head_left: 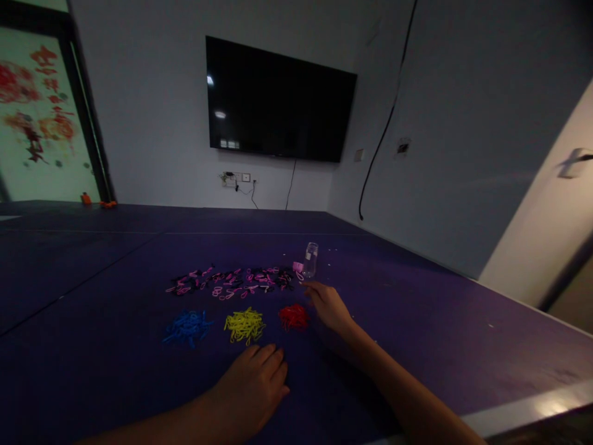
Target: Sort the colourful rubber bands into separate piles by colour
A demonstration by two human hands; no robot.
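Note:
My left hand [256, 384] rests palm down on the dark purple table [417, 321], fingers loosely curled, just below a yellow pile of small rubber bands [244, 325]. My right hand [330, 305] reaches forward beside a red pile [293, 316], its fingers extended toward a long strip of mixed pink and black bands [231, 281]. A blue pile [188, 327] lies left of the yellow one. A small clear bottle [311, 259] with a pink lid beside it stands just beyond my right fingertips. Neither hand holds anything I can see.
A large black screen [278, 102] hangs on the far wall above a socket with cables. The white wall runs close along the table's right side. The table's pale near edge [532, 408] shows at lower right.

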